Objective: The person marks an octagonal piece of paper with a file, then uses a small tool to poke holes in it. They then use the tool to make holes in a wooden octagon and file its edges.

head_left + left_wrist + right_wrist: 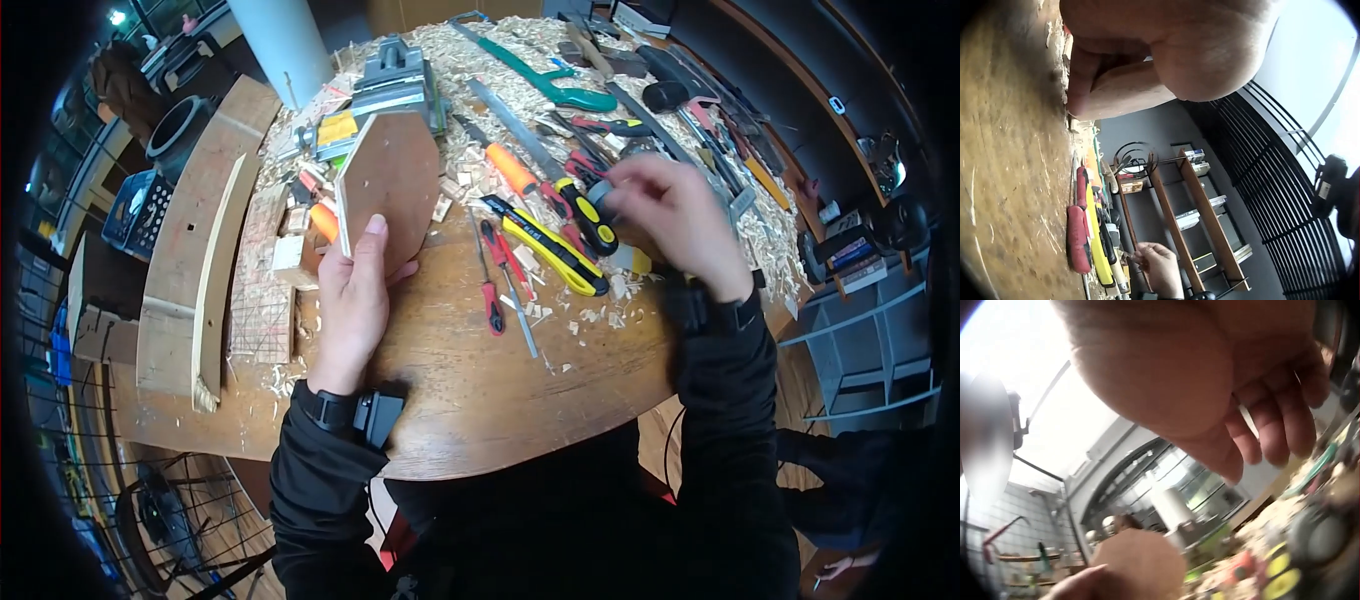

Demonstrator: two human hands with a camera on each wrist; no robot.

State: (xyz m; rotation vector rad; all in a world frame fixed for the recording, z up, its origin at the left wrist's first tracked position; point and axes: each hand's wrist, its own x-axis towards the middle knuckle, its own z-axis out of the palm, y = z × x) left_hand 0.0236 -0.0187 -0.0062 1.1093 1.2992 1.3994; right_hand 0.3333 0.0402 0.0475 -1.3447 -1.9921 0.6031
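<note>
Around edge of board (398, 180), left hand (352, 300)

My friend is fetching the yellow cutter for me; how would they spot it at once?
On the wooden table, find where the wood shavings thin out, between the left hand and right hand. The cutter lies there slantwise. Its long body is mostly yellow, unlike the red-and-black handle on its left.
</note>
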